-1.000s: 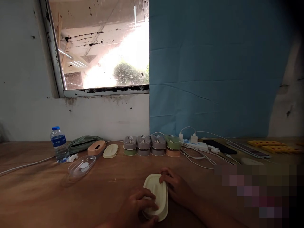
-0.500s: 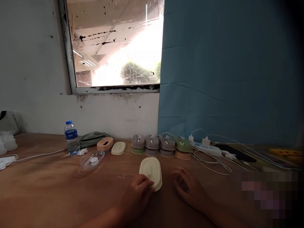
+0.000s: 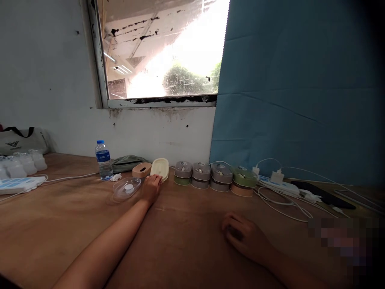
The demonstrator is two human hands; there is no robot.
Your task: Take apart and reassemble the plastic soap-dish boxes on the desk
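Observation:
At the back of the table, my left hand [image 3: 152, 186] is closed on the near edge of a cream oval lid [image 3: 160, 167], tilted with its flat side toward me. The other cream lid seen before is hidden behind or under it; I cannot tell which. Just left of it sits a peach oval box [image 3: 141, 170] with a dark slot. A clear plastic lid [image 3: 127, 187] with a white round knob lies left of my wrist. My right hand [image 3: 240, 233] rests on the table with loosely curled fingers, thumb apart, holding nothing.
Several oval lunch boxes [image 3: 200, 175] in grey, green and peach stand along the wall. A water bottle [image 3: 104, 162] and a grey-green pouch [image 3: 129, 162] are at the back left. Power strips [image 3: 279, 186] and white cables [image 3: 278, 204] lie right; white bottles [image 3: 24, 162] stand far left.
My left hand has carried the cream lid from the middle of the table back and left, to where the other cream lid lay. My right hand stays nearly in place. The view has shifted.

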